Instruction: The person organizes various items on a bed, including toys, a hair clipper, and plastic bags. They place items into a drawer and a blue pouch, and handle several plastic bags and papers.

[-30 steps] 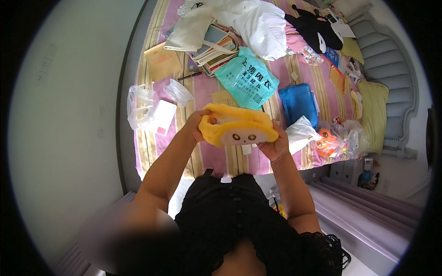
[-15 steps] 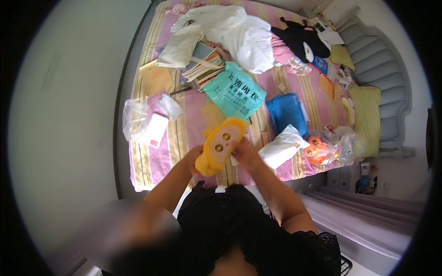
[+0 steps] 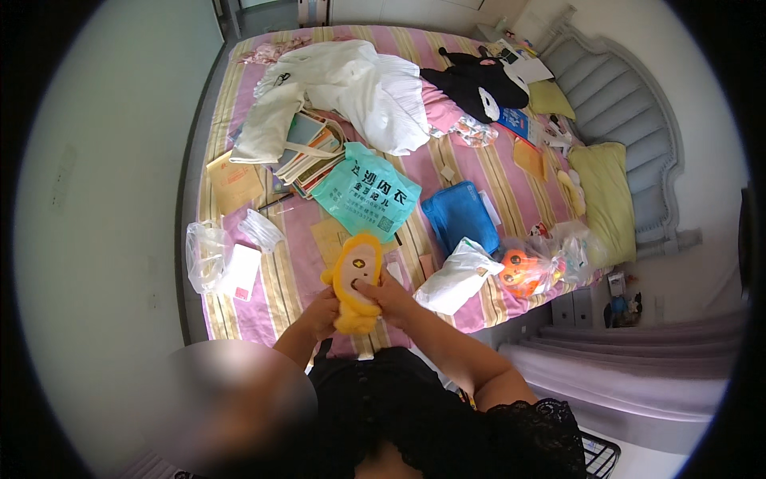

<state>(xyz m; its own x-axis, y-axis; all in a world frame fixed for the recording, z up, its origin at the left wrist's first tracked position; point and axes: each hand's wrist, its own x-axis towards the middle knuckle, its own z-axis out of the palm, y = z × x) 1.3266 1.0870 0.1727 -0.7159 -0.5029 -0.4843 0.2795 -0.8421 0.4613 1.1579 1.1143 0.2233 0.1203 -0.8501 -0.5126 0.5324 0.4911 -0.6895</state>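
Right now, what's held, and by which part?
A yellow plush band with a pale face: left hand at its lower left, right hand at its right side, thumb on the face.

Striped bed [image 3: 279, 299] bearing, around a central teal bag [image 3: 367, 193]: white fabric [image 3: 347, 88], twelve o'clock; green pillow [image 3: 604, 199], three; brown envelope [image 3: 233, 182], nine.

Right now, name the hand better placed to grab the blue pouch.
Likely the right hand: nearer the blue pouch. The left hand is farther left; both hold the yellow plush item.

We see the bed [image 3: 275, 307] in soft, bright light, black curved rims, and a heavily blurred patch [image 3: 239, 399] lower left.
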